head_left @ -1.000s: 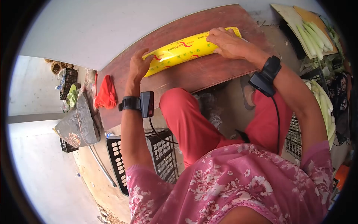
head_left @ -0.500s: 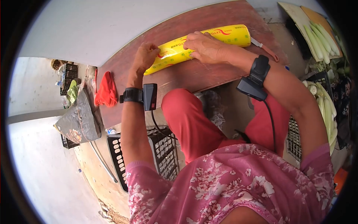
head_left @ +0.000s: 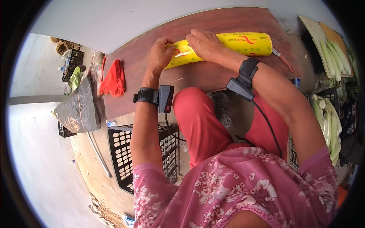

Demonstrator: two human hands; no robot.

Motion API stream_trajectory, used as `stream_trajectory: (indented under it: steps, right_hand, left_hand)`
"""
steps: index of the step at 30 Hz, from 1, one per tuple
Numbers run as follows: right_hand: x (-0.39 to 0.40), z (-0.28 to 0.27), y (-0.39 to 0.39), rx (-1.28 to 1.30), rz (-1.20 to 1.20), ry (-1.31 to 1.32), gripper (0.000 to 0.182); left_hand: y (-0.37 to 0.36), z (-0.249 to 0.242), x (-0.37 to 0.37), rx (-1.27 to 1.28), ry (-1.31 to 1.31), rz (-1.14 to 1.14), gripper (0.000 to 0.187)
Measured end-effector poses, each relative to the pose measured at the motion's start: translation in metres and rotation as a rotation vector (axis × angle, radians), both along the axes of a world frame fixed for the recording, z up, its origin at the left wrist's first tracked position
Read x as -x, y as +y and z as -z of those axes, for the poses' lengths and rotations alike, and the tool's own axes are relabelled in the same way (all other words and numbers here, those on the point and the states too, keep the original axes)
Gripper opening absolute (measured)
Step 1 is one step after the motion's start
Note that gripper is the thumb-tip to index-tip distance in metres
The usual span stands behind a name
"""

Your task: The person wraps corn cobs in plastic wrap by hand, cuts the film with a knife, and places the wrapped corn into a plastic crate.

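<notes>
Now I am watching both hands closing in on the left end of the yellow film roll [head_left: 228,43], which is lying lengthwise on the reddish wooden table [head_left: 197,76]. Over the last second the right hand [head_left: 203,41] has been sliding from the roll's far right end toward the middle and then close beside the left hand [head_left: 160,53], so the two are now working nearly side by side. The left hand's fingers are curling over the roll's end and seem to be pinching at its surface; the right hand is pressing down on top with fingers bent, though I cannot tell whether it is actually gripping anything. I am reading this shift as a hunt for the loose edge of the film. Off to the right, an orange-handled knife [head_left: 283,60] is resting beside the roll. A red cloth [head_left: 113,78] is sitting near the table's left edge, untouched.
</notes>
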State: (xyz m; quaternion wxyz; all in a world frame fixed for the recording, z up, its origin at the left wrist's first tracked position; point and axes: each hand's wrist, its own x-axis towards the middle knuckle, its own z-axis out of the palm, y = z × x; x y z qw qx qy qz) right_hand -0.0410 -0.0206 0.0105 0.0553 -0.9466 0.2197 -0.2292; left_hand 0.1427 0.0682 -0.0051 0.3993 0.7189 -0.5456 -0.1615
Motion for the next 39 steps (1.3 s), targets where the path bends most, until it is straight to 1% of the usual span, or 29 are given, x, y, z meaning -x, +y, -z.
stream_trajectory:
  steps: [3, 6, 9, 12, 15, 18, 21, 24, 27, 30, 33, 36, 39]
  right_hand:
    - [0.0, 0.002, -0.002, 0.115, -0.068, -0.007, 0.012]
    - [0.006, -0.002, 0.002, 0.019, -0.028, -0.024, 0.01]
    - [0.014, -0.007, 0.005, 0.034, -0.032, -0.028, 0.008]
    - [0.009, -0.009, 0.006, 0.11, -0.039, 0.02, 0.009]
    - [0.006, -0.012, 0.007, 0.226, -0.057, 0.089, 0.012]
    - [0.003, -0.014, 0.01, 0.136, -0.001, 0.12, 0.012]
    - [0.006, -0.016, 0.008, -0.005, 0.004, 0.134, 0.012]
    - [0.009, -0.012, 0.006, -0.033, -0.053, 0.065, 0.011]
    - [0.008, -0.006, 0.009, -0.048, -0.091, -0.057, 0.01]
    - [0.004, -0.003, 0.012, 0.074, -0.068, -0.025, 0.008]
    - [-0.002, 0.0, 0.013, 0.176, -0.088, 0.004, 0.007]
    - [-0.007, 0.001, 0.013, 0.217, -0.056, 0.074, 0.007]
    - [-0.006, -0.001, 0.013, 0.047, 0.001, 0.06, 0.009]
  left_hand:
    - [0.003, -0.004, 0.005, -0.006, 0.01, -0.012, 0.018]
    - [0.003, 0.002, 0.001, 0.056, -0.056, 0.019, 0.018]
    - [0.004, 0.005, 0.0, 0.102, -0.104, 0.028, 0.018]
    - [0.007, 0.004, 0.001, 0.103, -0.065, 0.032, 0.018]
    - [0.008, 0.002, 0.0, 0.109, -0.107, 0.051, 0.02]
    - [0.009, -0.001, -0.001, 0.111, -0.141, 0.06, 0.023]
    - [0.012, -0.004, 0.003, 0.094, -0.14, 0.051, 0.024]
    - [0.013, -0.008, 0.008, 0.085, -0.223, 0.071, 0.025]
    - [0.009, -0.006, 0.006, 0.088, -0.26, 0.085, 0.025]
    - [0.008, -0.003, 0.006, 0.106, -0.278, 0.094, 0.024]
    - [0.009, -0.002, 0.008, 0.126, -0.233, 0.09, 0.023]
    - [0.008, -0.002, 0.012, 0.161, -0.29, 0.064, 0.023]
    - [0.007, -0.004, 0.017, 0.104, -0.246, 0.03, 0.022]
